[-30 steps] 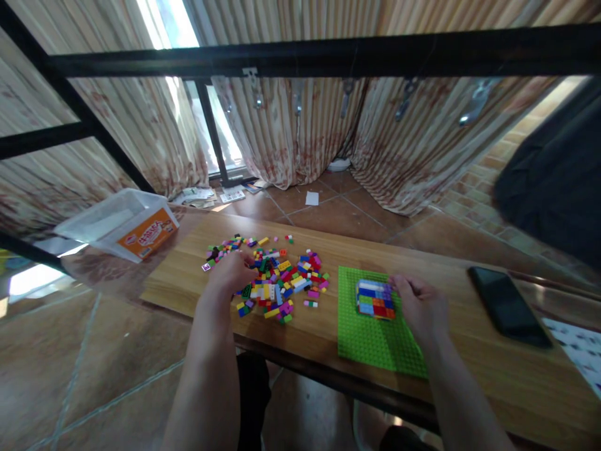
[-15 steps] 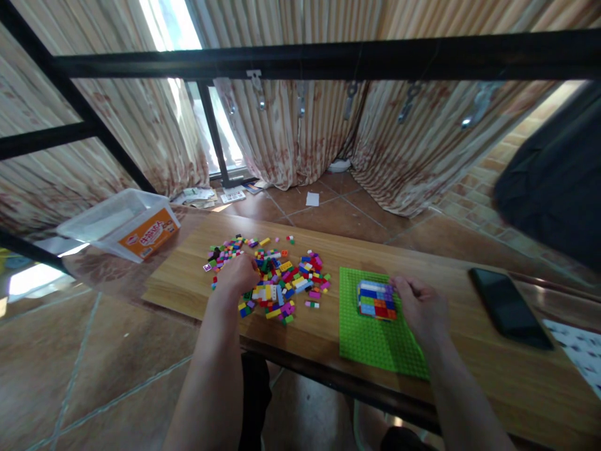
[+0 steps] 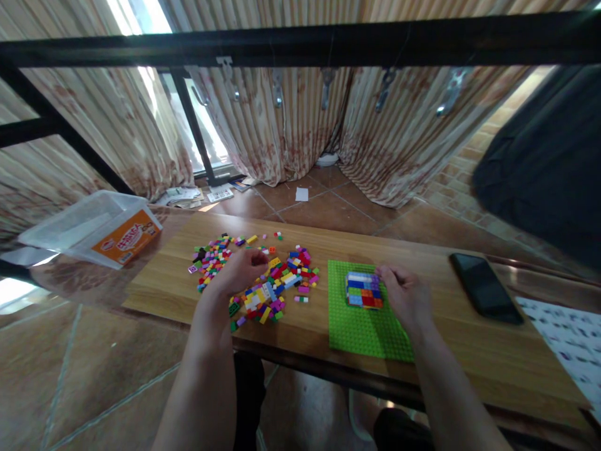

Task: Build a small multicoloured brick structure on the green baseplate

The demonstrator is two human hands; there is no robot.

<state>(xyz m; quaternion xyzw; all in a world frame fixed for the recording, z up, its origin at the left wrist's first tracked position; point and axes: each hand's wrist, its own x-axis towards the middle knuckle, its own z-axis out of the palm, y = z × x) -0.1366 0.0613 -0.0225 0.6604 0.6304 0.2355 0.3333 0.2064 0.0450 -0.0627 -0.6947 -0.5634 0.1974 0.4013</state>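
My left hand point(image 3: 241, 269) is over a spread pile of loose toy bricks point(image 3: 291, 279), its fingers curled in and pointing right. Whatever they pinch, if anything, is hidden. A low block of stacked multicoloured bricks point(image 3: 362, 291) sits on a green baseplate point(image 3: 357, 338). At the block's right edge, my right hand point(image 3: 407, 297) is closed, thumb and forefinger tips beside the purple bricks. I cannot make out what lies between those fingertips.
Wooden table point(image 3: 300, 332) holds everything. A clear plastic bin point(image 3: 89, 225) with an orange label is at its left end. To the right lie a black phone point(image 3: 486, 288) and a printed sheet point(image 3: 563, 338). A black metal bar point(image 3: 300, 45) crosses above, before curtains.
The view has turned slightly, shifting the table things left in the picture. My left hand has moved right across the pile. Beside the brick block, my right hand keeps its place.
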